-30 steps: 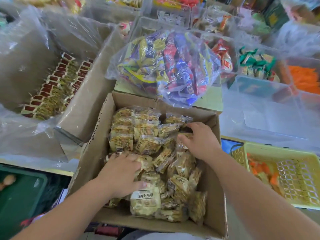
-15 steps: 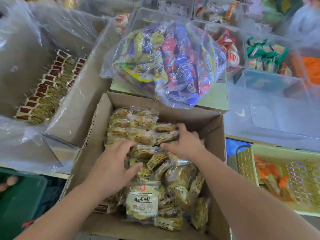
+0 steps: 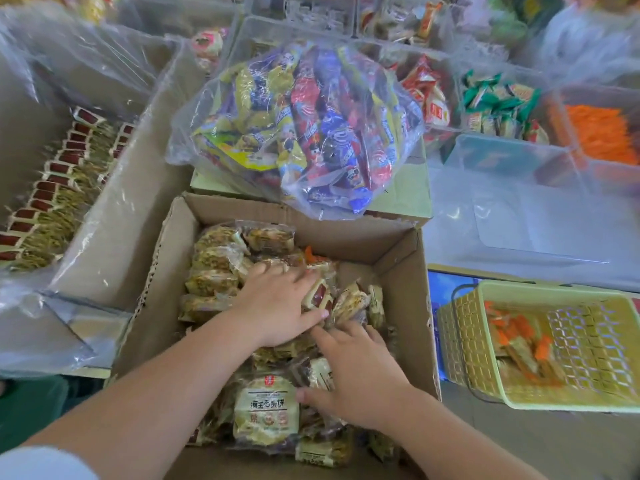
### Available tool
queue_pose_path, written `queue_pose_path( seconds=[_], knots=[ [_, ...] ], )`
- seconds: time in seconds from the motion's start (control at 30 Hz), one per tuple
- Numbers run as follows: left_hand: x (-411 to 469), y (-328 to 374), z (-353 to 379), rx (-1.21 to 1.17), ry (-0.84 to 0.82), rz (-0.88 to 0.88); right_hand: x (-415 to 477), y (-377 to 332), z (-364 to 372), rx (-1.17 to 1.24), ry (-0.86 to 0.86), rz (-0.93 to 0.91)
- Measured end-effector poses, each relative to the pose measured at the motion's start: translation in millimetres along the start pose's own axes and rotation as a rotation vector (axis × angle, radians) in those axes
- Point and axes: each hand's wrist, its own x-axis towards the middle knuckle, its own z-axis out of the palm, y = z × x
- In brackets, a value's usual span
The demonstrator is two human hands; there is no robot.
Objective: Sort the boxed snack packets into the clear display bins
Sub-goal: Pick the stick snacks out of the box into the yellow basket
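Both hands lie flat and splayed on the packets [image 3: 214, 258] in the box [image 3: 401, 271], left hand [image 3: 277, 306] further in, right hand [image 3: 356, 379] closer to the person, neither gripping. The packets are crinkly little pillows, all jumbled. The empty clear bin [image 3: 519, 216] sits beyond the box's right wall, so the right hand's nearer.

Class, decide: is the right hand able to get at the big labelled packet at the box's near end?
Probably yes: the right hand lies beside the big labelled packet, thumb near its edge; nothing covers it.
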Motion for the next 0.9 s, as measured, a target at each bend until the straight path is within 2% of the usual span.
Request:
queue_pose_path(
  seconds=[0.1, 0.13, 0.27, 0.3, 0.4, 0.47, 0.53, 0.6, 0.67, 0.73, 0.83, 0.9],
  knots=[
    [2.8, 2.5, 3.6, 0.003, -0.027, -0.009, 2.5, 7.3, -22.8, 0.072, -0.055, -0.026],
    [0.2, 1.9, 3.8, -0.013, -0.028, 0.0, 3.8, 10.9, -33.5, 0.119, 0.014, -0.037],
    [-27.0, -4.3, 6.6, -0.061, 0.011, 0.064, 32.4, 33.7, -80.7, 0.354, 0.504, 0.082],
    [-35.2, -6.4, 7.9, -0.077, 0.016, 0.073, 45.6, 39.2, -90.8, 0.432, 0.538, 0.116],
    [-57.6, -10.5, 11.9, -0.121, 0.007, 0.087, 96.0, 51.6, -100.1, 0.505, 0.347, 0.193],
    [-69.8, -11.9, 15.9, -0.148, 0.001, 0.099, 128.5, 54.3, -86.4, 0.416, 0.148, 0.269],
    [-79.3, -12.8, 18.1, -0.188, -0.005, 0.122, 150.2, 54.2, -67.0, 0.309, 0.017, 0.302],
    [-87.2, -13.8, 18.2, -0.257, -0.008, 0.128, 163.5, 54.1, -50.2, 0.345, 0.047, 0.347],
    [-93.5, -14.9, 17.5, -0.334, -0.001, 0.124, 174.0, 52.6, -39.8, 0.449, 0.122, 0.416],
    [-97.3, -15.7, 18.1, -0.373, 0.043, 0.122, 183.0, 49.1, -33.5, 0.587, 0.123, 0.466],
    [-96.1, -17.6, 14.5, -0.397, 0.229, 0.085, 189.6, 41.8, -32.5, 0.884, 0.095, 0.505],
    [-86.9, -23.0, 6.3, -0.344, 0.359, -0.01, 191.8, 40.0, -30.9, 0.982, 0.068, 0.504]
  ],
)
